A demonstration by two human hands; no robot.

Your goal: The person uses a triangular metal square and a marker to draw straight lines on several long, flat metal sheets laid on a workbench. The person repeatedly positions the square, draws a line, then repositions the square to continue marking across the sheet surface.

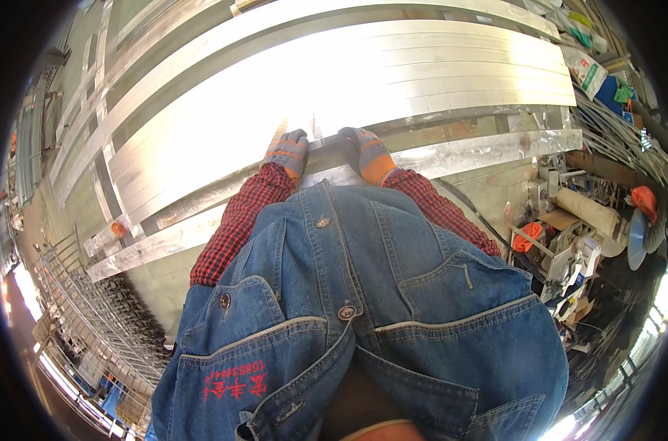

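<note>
Several long, flat silvery metal strips [466, 73] lie side by side in front of me, washed out by glare in the middle. Both my hands are at their near edge, in grey and orange work gloves. My left hand [287, 153] is closed, its fingers curled beside a thin yellowish strip [278, 135] that looks like a ruler. A short way to the right, my right hand [367, 156] is closed too, with its dark fingertips bent inward. A small grey piece [325, 141] shows between the hands. What each hand grips is hidden by the gloves and the glare.
Metal rails [488, 148] run crosswise beneath and in front of the strips. On the right are bundled thin rods [620, 132], a cardboard tube [587, 209], a round disc [637, 239] and an orange cloth [527, 237]. Metal racks [91, 294] stand at the lower left.
</note>
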